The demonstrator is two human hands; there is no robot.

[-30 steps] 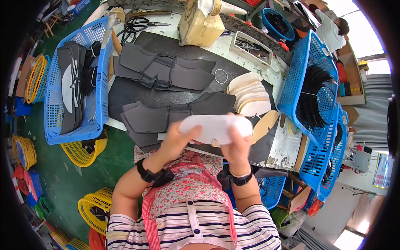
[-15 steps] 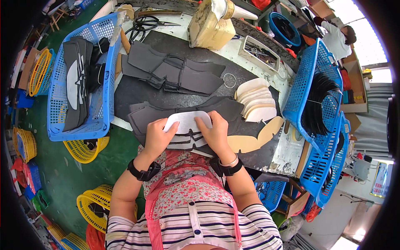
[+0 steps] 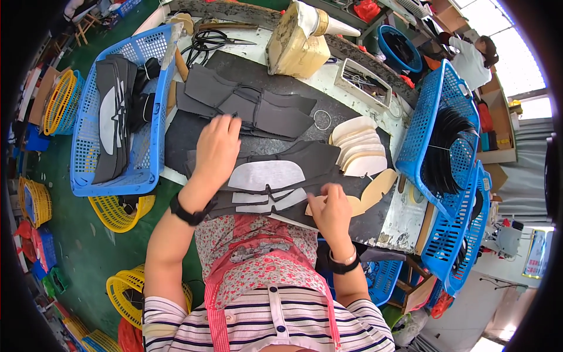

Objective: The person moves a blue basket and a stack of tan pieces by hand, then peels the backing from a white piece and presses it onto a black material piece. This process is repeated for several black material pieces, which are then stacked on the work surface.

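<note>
A white rounded lining piece [image 3: 267,175] lies flat on a dark grey foam cut-out [image 3: 316,157] in front of me, above narrower white strips [image 3: 252,203]. My left hand [image 3: 218,144] is open, fingers extended close together, at the near edge of the farther stack of dark grey cut-outs [image 3: 272,111]. Its fingertips overlap that stack; whether they touch it is unclear. My right hand [image 3: 332,214] is closed, fingers curled, over the left end of a beige two-lobed piece [image 3: 378,185]. What those fingers pinch, if anything, is hidden.
A blue basket [image 3: 155,132] with dark pieces stands left; another blue basket [image 3: 419,141] holds black strips at right. Fanned cream pieces [image 3: 360,146] lie on the table. Scissors [image 3: 214,42], a yellowed glue container [image 3: 299,50] and a white tool tray [image 3: 363,85] sit behind.
Both hands have let go of the white lining piece, which now lies flat. My left hand has moved up and away to the far stack; my right hand has shifted right to the beige piece.
</note>
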